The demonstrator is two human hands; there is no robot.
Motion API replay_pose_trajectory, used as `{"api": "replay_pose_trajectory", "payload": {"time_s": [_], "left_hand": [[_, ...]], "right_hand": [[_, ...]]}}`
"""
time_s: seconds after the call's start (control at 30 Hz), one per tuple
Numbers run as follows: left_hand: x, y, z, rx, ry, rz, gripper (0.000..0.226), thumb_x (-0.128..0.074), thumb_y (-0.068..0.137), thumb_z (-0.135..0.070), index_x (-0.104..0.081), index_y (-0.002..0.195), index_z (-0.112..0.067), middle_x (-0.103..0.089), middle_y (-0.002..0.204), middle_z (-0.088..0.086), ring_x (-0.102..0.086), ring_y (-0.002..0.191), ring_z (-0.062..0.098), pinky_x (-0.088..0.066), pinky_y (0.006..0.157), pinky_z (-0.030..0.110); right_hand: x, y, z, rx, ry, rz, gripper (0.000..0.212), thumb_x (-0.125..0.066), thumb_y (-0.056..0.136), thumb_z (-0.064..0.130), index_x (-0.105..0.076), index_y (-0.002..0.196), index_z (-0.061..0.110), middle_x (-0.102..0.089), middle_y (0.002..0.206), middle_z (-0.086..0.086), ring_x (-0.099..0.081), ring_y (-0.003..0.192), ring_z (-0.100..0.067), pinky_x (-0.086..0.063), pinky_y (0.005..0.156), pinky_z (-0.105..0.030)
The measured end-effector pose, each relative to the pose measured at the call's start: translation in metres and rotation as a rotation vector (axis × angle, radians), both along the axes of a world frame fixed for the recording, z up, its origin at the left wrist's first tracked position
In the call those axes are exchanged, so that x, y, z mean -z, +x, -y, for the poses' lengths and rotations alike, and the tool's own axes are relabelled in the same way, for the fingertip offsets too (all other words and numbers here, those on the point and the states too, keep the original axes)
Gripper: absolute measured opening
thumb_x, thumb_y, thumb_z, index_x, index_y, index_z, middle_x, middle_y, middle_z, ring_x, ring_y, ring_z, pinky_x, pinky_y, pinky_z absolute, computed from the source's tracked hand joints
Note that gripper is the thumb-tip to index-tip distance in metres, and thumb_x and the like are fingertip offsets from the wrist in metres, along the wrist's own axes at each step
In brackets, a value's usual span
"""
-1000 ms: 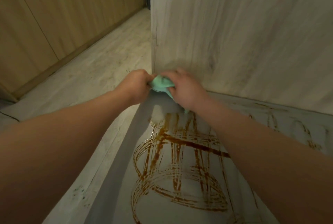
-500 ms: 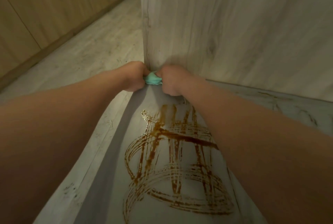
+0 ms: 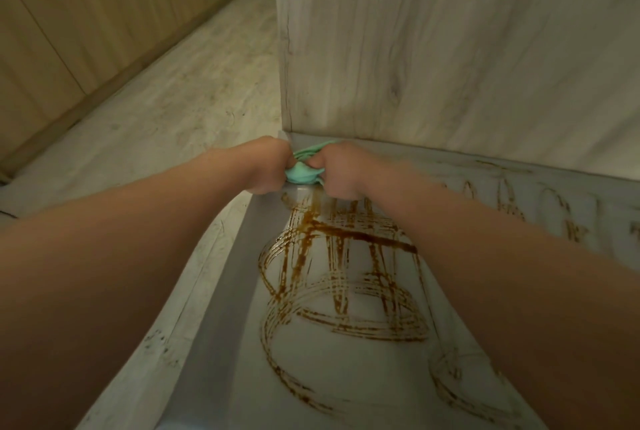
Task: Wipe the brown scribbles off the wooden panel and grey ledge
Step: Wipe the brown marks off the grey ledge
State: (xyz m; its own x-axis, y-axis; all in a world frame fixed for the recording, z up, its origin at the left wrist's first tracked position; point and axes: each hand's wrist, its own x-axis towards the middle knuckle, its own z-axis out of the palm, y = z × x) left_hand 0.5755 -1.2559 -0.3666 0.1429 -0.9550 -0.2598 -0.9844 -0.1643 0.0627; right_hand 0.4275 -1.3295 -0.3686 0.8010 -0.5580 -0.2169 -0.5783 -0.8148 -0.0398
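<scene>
**Spotter:** In the head view, your left hand (image 3: 268, 166) and right hand (image 3: 341, 170) sit knuckle to knuckle. Both are curled tight round one bunched turquoise cloth (image 3: 304, 174), one hand on each side.

**Checker:** You hold that cloth at the far left corner of the grey ledge (image 3: 311, 364), just below the foot of the wooden panel (image 3: 450, 49). I cannot tell whether it touches the ledge.

**Spotter:** The brown scribbles (image 3: 341, 267) lie on the ledge just on your side of your hands. They are thick loops and crossed strokes between your forearms.

**Checker:** Fainter marks (image 3: 554, 208) run along the ledge beyond your right arm. On your left you have the pale floor (image 3: 173, 118) and tan wall panelling (image 3: 69, 31).
</scene>
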Motion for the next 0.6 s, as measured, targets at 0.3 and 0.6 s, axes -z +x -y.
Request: {"api": "replay_pose_trajectory", "payload": {"time_s": [0.3,0.6], "left_hand": [[0.0,-0.018,-0.044,-0.029,0.014,-0.104,0.026,-0.057,0.098,-0.011,-0.075,0.116,-0.014,-0.072,0.101,0.01,-0.066,0.092,0.029,-0.057,0.083,0.037],[-0.015,-0.043,-0.08,-0.042,0.122,-0.1,0.023,-0.056,0.098,-0.012,-0.075,0.112,-0.011,-0.071,0.096,0.01,-0.066,0.088,0.03,-0.053,0.079,0.035]], "right_hand": [[-0.004,-0.032,-0.038,-0.028,0.098,0.035,0.046,-0.057,0.099,0.022,-0.06,0.145,0.029,-0.065,0.136,-0.006,-0.059,0.12,-0.028,-0.048,0.103,-0.036],[-0.004,-0.052,-0.071,-0.057,0.14,0.014,0.033,-0.055,0.099,0.017,-0.07,0.127,0.023,-0.07,0.115,-0.006,-0.062,0.105,-0.028,-0.051,0.09,-0.035]]}}
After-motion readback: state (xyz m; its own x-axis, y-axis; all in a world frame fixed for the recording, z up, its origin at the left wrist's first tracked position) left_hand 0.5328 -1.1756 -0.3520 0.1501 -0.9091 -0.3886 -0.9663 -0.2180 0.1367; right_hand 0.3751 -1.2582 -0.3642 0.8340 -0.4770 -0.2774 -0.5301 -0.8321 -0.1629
